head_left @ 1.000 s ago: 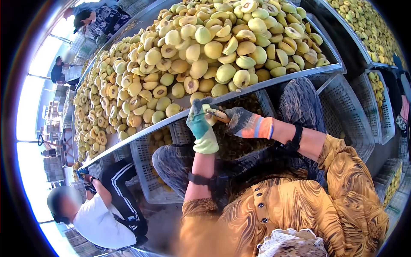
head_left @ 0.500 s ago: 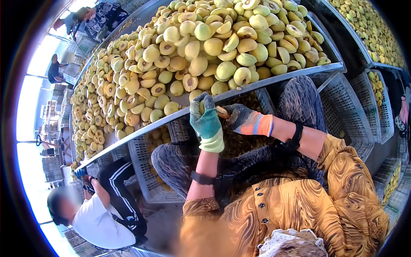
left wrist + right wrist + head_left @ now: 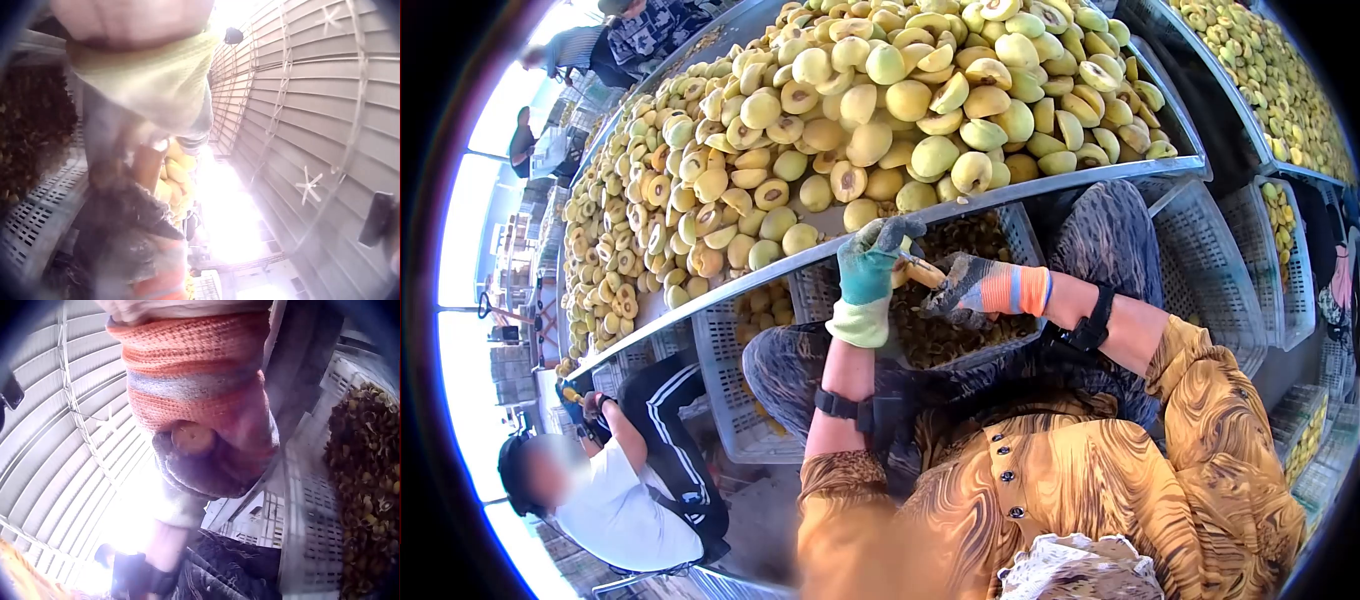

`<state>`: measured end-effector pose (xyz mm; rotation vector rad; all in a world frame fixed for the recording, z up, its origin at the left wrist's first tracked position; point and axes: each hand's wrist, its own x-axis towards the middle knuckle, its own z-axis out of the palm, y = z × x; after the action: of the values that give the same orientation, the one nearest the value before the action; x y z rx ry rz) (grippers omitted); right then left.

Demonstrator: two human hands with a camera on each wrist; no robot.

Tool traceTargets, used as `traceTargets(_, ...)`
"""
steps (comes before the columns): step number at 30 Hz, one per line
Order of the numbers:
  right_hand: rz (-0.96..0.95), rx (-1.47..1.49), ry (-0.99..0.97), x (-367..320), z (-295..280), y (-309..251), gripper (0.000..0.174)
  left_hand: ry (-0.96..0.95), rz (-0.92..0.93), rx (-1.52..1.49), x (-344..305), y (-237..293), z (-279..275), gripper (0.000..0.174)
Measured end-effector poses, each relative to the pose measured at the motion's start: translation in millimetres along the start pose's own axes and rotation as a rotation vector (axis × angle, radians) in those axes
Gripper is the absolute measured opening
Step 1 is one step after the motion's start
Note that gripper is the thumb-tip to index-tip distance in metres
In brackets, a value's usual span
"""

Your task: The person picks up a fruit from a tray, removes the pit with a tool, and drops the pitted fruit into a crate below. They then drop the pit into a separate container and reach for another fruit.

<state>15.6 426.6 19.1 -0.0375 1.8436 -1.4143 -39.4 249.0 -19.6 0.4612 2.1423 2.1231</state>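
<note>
Gripping what looks like fruit (image 3: pixel 906 244) in the left hand (image 3: pixel 864 285), near the heap (image 3: pixel 770 190) at eleven o'clock. Exposing more of the small tool (image 3: pixel 924 271) than half a second ago, so probably still working the fruit, tbh. Pointing its tip towards ten o'clock, lining the long axis up ten-to-four. Gripping the handle in the right hand (image 3: pixel 978 288), just above the scraps crate (image 3: pixel 1022 238), towards five o'clock.
</note>
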Motion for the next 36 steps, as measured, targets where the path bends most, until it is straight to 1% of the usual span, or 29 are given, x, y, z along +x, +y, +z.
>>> traceTargets(1,-0.053,-0.074,-0.007,8,1,6,0.028,0.04,-0.073,-0.037,-2,2,3,0.02)
traceTargets(2,-0.152,-0.098,0.029,20,2,19,0.028,0.072,0.094,0.247,-7,-13,1,0.028)
traceTargets(4,-0.347,-0.145,0.099,41,6,45,0.03,0.079,-0.039,0.058,-11,-3,6,0.031)
traceTargets(7,-0.037,-0.033,-0.048,-3,-3,-2,0.028,-0.2,-0.063,0.082,0,6,-9,0.026)
traceTargets(10,-0.019,0.117,-0.088,7,-2,9,0.025,-0.094,0.108,0.249,-1,-1,-4,0.012)
traceTargets(11,-0.037,0.126,-0.04,19,6,21,0.036,0.094,-0.089,0.148,-6,5,8,0.016)
traceTargets(12,-0.181,-0.014,0.018,31,8,32,0.038,0.22,-0.108,0.025,-6,-7,15,0.022)
traceTargets(13,-0.324,-0.155,0.077,41,9,42,0.04,0.264,-0.115,-0.046,-7,-15,16,0.02)
traceTargets(14,-0.457,-0.227,0.103,36,7,35,0.044,0.308,-0.123,-0.117,-8,-17,18,0.019)
traceTargets(15,-0.589,-0.301,0.14,30,6,26,0.05,0.308,-0.083,-0.063,-10,-12,20,0.02)
traceTargets(17,-0.214,-0.12,0.003,13,-1,2,0.047,0.306,0.003,0.046,-10,2,23,0.023)
traceTargets(18,-0.026,-0.031,-0.063,10,-4,-3,0.047,0.299,0.049,0.156,-8,-1,21,0.023)
traceTargets(19,-0.067,-0.054,-0.073,13,-5,7,0.038,0.289,0.093,0.265,-7,-7,18,0.023)
traceTargets(20,-0.095,-0.102,-0.055,17,-4,12,0.034,0.278,0.137,0.374,-6,-13,16,0.023)
traceTargets(21,-0.123,-0.149,-0.037,21,-1,17,0.032,0.293,-0.055,0.303,-5,-16,17,0.022)
traceTargets(22,-0.262,-0.279,-0.023,34,0,32,0.031,0.249,-0.179,0.161,-4,-15,16,0.02)
traceTargets(23,-0.399,-0.41,0.011,35,2,25,0.031,0.203,-0.303,0.019,-2,-13,14,0.019)
traceTargets(24,-0.278,-0.311,0.014,29,2,22,0.029,0.157,-0.426,-0.125,0,-12,11,0.017)
traceTargets(25,-0.158,-0.213,0.017,19,3,18,0.026,0.125,-0.439,-0.131,1,-14,9,0.016)
traceTargets(26,-0.04,-0.114,0.021,9,4,7,0.024,0.055,-0.401,-0.098,3,-12,6,0.017)
traceTargets(28,-0.033,0.125,-0.068,11,-1,11,0.022,-0.08,-0.317,-0.031,10,-2,0,0.019)
traceTargets(29,-0.029,0.246,-0.111,14,-4,14,0.021,-0.097,-0.323,-0.056,12,5,0,0.021)
traceTargets(32,-0.14,0.621,-0.387,20,-7,24,0.022,-0.019,-0.208,-0.054,6,28,11,0.025)
traceTargets(33,-0.122,0.596,-0.38,12,-9,18,0.021,0.006,-0.122,0.008,-1,34,14,0.029)
traceTargets(34,-0.082,0.559,-0.378,10,-10,19,0.018,0.02,-0.103,-0.074,-6,31,14,0.024)
traceTargets(36,-0.149,0.537,-0.415,9,-6,22,0.016,-0.015,-0.085,-0.168,-15,36,10,0.019)
